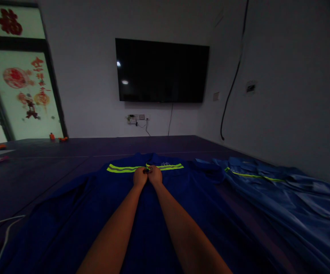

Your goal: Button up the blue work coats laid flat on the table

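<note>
A dark blue work jacket (pixel 96 205) with yellow-green reflective stripes lies spread flat on a dark table (pixel 39 163), collar away from me. My left hand (pixel 140 177) and my right hand (pixel 155 176) sit side by side at the jacket's front opening, just below the chest stripe. Both hands are closed, pinching the front edges of the jacket where they meet. What lies between the fingertips is too small to make out.
More blue work clothing (pixel 281 198) with reflective stripes lies heaped on the right of the table. White cables (pixel 2 222) run along the left edge. A black TV (pixel 162 70) hangs on the far wall above a socket; a decorated glass door (pixel 25 95) stands far left.
</note>
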Motion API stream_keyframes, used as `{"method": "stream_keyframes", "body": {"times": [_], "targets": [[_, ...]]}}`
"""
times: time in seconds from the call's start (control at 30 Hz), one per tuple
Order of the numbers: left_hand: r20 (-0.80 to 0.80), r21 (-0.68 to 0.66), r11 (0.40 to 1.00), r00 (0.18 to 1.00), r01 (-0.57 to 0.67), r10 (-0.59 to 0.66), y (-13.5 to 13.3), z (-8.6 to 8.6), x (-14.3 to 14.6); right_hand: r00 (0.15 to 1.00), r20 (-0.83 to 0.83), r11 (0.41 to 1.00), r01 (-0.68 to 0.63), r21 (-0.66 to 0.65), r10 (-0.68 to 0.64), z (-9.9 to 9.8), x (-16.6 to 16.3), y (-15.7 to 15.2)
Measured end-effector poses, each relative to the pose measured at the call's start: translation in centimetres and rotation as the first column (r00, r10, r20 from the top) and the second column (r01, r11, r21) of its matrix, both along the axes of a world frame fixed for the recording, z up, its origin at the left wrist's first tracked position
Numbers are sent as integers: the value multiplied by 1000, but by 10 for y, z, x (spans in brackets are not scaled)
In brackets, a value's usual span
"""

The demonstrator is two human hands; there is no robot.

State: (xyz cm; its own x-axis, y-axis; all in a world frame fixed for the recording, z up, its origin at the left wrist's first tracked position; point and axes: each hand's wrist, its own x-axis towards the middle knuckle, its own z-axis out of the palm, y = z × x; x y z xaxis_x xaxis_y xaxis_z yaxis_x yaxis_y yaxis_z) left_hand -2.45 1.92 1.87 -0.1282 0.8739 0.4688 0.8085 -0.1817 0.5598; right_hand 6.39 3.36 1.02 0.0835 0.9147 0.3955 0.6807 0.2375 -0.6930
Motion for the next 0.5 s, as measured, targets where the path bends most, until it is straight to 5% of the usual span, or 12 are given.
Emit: {"method": "stream_keyframes", "body": {"times": [0.5], "targets": [[7,-5,1000,1000,7,-7,2,-3,-1,1000,23,1000,7,11,-7,0,0,-1]]}}
